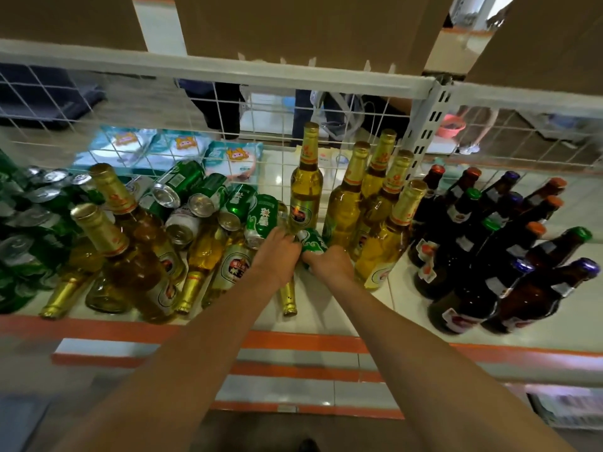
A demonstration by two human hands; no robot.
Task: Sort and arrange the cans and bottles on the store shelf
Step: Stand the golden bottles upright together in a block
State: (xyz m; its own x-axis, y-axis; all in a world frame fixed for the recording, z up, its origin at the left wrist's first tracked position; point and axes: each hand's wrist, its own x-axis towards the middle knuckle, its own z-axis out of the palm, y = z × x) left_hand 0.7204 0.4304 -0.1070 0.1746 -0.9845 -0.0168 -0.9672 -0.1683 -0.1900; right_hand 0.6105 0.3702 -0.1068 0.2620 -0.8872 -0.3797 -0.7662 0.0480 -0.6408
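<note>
Green metal is showing between two hands at the middle of the shelf [404, 308]. The right hand [329, 264] is curling round the near end of a tipped can [312, 245], whose long axis is pointing toward the back edge. The left hand [277, 252] is crowding in just beside, its bent fingers hiding whatever they touch. Five yellow bottles [342, 203] are standing to the right, with about a dozen brown bottles [473, 288] toward the right end. Roughly seven loose cans [208, 203] and several fallen bottles [199, 256] are lying jumbled leftward.
</note>
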